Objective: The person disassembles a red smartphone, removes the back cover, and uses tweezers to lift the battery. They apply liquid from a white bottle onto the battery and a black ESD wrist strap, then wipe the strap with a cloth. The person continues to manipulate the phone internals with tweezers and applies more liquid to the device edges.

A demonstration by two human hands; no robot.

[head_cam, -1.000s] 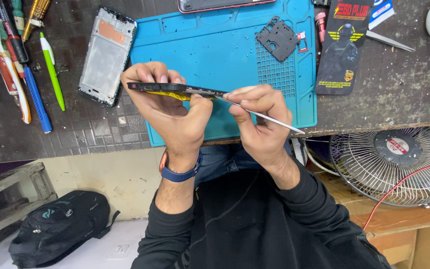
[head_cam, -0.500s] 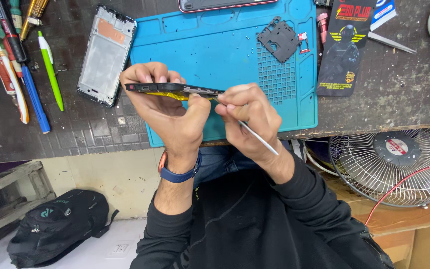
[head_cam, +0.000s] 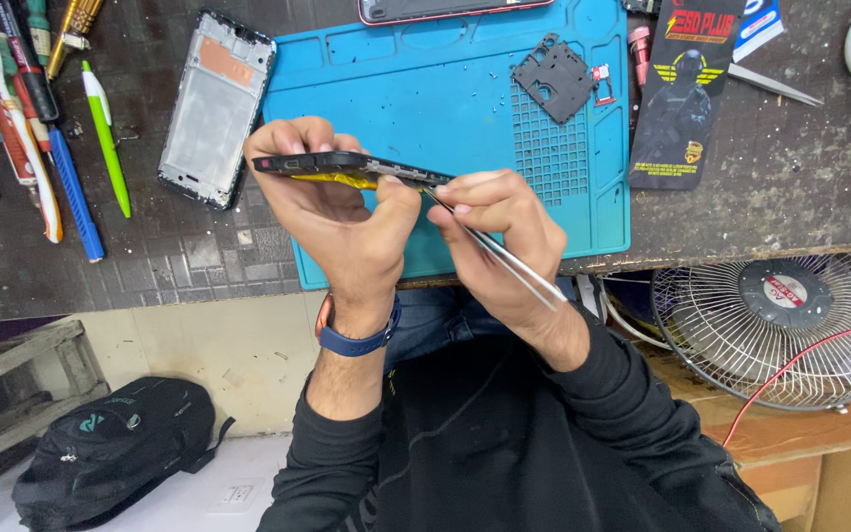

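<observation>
An opened phone (head_cam: pixel 347 169) is gripped edge-on in the left hand (head_cam: pixel 332 222), above a blue mat (head_cam: pixel 445 108). Tweezers (head_cam: pixel 499 251) are pinched in the right hand (head_cam: pixel 504 232), their tips set at the phone's right end. A phone frame (head_cam: pixel 214 108) and pens (head_cam: pixel 71 192) lie left of the hands.

A tall black packet (head_cam: pixel 684 94) with red-yellow print lies right of the blue mat (head_cam: pixel 445 108).

The person wears a black long-sleeved top (head_cam: pixel 504 443), cuffs pushed up, and a dark blue wristband (head_cam: pixel 357 340) beside the left cuff.
</observation>
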